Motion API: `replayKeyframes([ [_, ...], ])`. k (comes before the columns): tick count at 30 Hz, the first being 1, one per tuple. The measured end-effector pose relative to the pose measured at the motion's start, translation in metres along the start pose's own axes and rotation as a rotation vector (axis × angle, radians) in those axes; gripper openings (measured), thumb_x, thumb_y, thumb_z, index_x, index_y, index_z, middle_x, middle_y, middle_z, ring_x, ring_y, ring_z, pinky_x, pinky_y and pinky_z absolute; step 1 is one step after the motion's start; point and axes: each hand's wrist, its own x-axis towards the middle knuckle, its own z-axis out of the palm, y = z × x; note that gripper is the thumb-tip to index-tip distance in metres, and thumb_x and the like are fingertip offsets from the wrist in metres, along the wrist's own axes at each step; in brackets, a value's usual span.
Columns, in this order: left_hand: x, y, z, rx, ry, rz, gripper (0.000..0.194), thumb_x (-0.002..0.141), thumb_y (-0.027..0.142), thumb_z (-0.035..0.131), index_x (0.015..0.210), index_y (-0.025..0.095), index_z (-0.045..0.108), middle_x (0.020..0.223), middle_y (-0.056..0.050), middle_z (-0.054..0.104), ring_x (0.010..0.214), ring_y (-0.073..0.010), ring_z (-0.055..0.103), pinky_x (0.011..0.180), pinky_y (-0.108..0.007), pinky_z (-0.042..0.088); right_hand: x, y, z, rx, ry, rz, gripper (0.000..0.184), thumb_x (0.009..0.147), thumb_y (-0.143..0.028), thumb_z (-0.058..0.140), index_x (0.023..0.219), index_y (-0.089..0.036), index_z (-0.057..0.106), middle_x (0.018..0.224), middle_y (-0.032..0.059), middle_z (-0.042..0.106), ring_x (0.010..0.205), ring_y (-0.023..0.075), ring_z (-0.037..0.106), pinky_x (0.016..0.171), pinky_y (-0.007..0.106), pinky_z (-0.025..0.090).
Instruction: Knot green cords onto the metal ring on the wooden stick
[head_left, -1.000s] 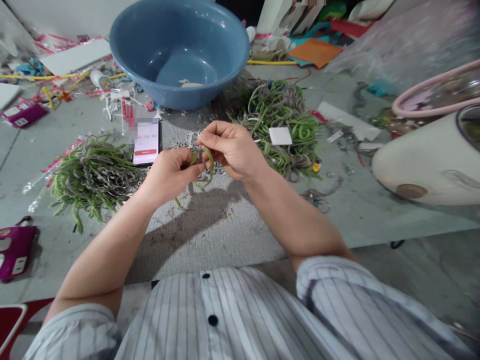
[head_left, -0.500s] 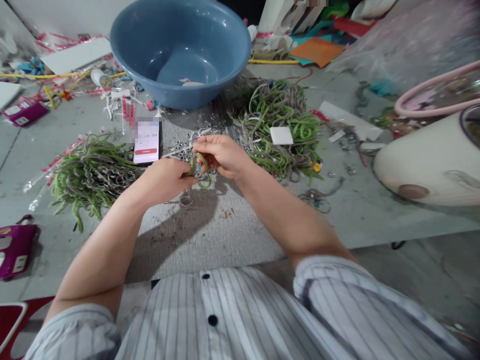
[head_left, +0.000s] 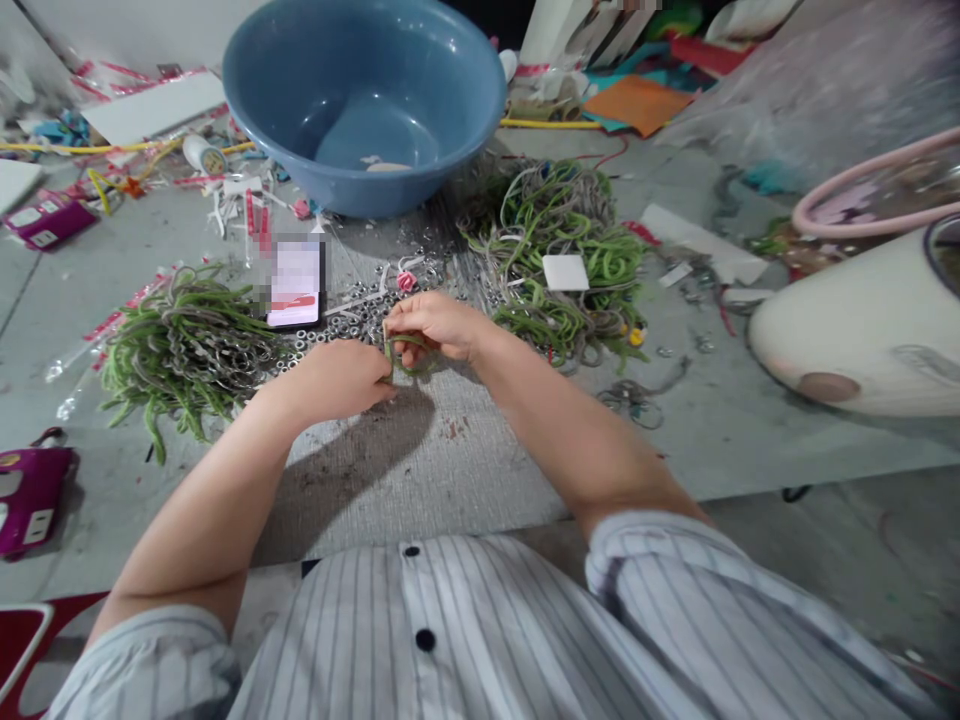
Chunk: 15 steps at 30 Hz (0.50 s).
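Basin (head_left: 375, 193) at back, L cord heap (head_left: 187, 345) beside phone (head_left: 295, 285), card (head_left: 565, 272) on R cord heap (head_left: 559, 215), rings (head_left: 360, 322) btwn heaps

The left forearm (head_left: 206, 490) is slanting up from the lower left to the left hand (head_left: 341, 378), which is curling closed left of centre, while the right forearm (head_left: 566, 430) is angling in from the lower right to the right hand (head_left: 441, 325), pinching nearer the centre.

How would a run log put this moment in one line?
left hand: holding green cord; right hand: holding green cord; nearby: metal rings, pink rose, smartphone
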Motion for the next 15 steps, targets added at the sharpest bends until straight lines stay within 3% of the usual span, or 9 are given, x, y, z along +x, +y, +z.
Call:
replayKeyframes([
  [3, 0.000, 0.001, 0.001, 0.030, -0.027, 0.015, 0.034, 0.089, 0.034, 0.041, 0.079, 0.017, 0.070, 0.073, -0.009, 0.068, 0.072, -0.0227, 0.063, 0.059, -0.028, 0.039, 0.000, 0.001, 0.000, -0.066, -0.030, 0.015, 0.021, 0.095, -0.018, 0.046, 0.074, -0.018, 0.050, 0.052, -0.0033, 0.061, 0.034, 0.0090, 0.055, 0.036, 0.017, 0.042],
  [5, -0.002, 0.002, -0.001, 0.032, -0.054, 0.031, 0.033, 0.089, 0.034, 0.043, 0.080, 0.017, 0.070, 0.072, -0.008, 0.067, 0.070, -0.0210, 0.063, 0.057, -0.027, 0.035, 0.001, 0.003, -0.001, -0.098, -0.045, 0.007, 0.021, 0.098, -0.030, 0.042, 0.084, -0.019, 0.051, 0.058, -0.0012, 0.064, 0.035, 0.0094, 0.056, 0.035, 0.018, 0.040],
  [10, -0.004, 0.003, -0.007, -0.043, -0.092, 0.049, 0.031, 0.087, 0.035, 0.046, 0.075, 0.018, 0.068, 0.066, -0.004, 0.065, 0.061, -0.0163, 0.056, 0.053, -0.026, 0.030, -0.001, 0.003, -0.003, -0.243, -0.070, 0.014, 0.041, 0.097, -0.052, 0.033, 0.118, -0.020, 0.049, 0.061, -0.0009, 0.062, 0.030, 0.0085, 0.045, 0.032, 0.020, 0.031],
  [15, -0.005, 0.005, -0.006, -0.173, -0.154, 0.059, 0.029, 0.088, 0.032, 0.044, 0.071, 0.016, 0.062, 0.067, -0.003, 0.065, 0.056, -0.0129, 0.052, 0.055, -0.025, 0.031, -0.020, 0.001, -0.012, -0.306, -0.076, 0.006, 0.063, 0.095, -0.059, 0.032, 0.145, -0.021, 0.033, 0.061, -0.0015, 0.062, 0.030, 0.0078, 0.041, 0.038, 0.022, 0.037],
])
